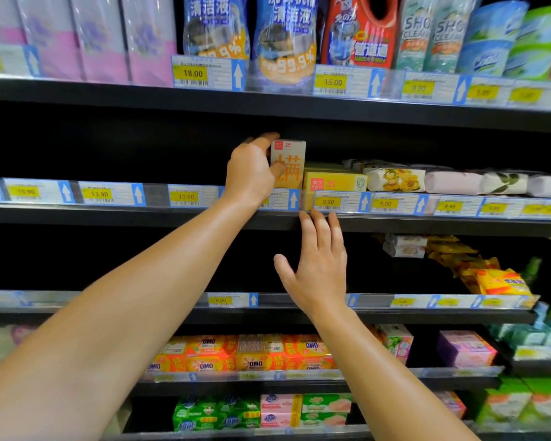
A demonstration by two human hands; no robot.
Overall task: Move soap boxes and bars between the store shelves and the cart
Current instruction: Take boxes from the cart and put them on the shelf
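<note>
In the head view, the left hand point(252, 173) reaches up to the second black metal shelf point(109, 214) and grips an upright cream cardboard soap box with orange characters point(288, 163): the forefinger curls over the box's top left corner, the thumb presses against its front face, and the remaining fingers are hidden behind the hand. The box stands on end at the front of that shelf, its lower edge behind the clear price-label strip point(188, 196), and it is just beside a flat yellow cardboard soap box lying on its side point(334, 181) to the right; whether the two touch cannot be told. Further right on the same shelf lies a row of paper-wrapped soap bars with flower and leaf prints point(395, 179). The right hand point(318, 268) hangs lower, in front of the shelf edge, empty and spread, with the fingers pointing up, slightly parted, and the thumb held out to the left; its fingertips point(315, 218) reach the lip of the shelf just under the yellow box, near a price tag reading 9.90 point(327, 202). The part of the shelf left of the upright box looks dark and bare. Two shelves lower sit orange and yellow OMO soap packs point(255, 354).
</note>
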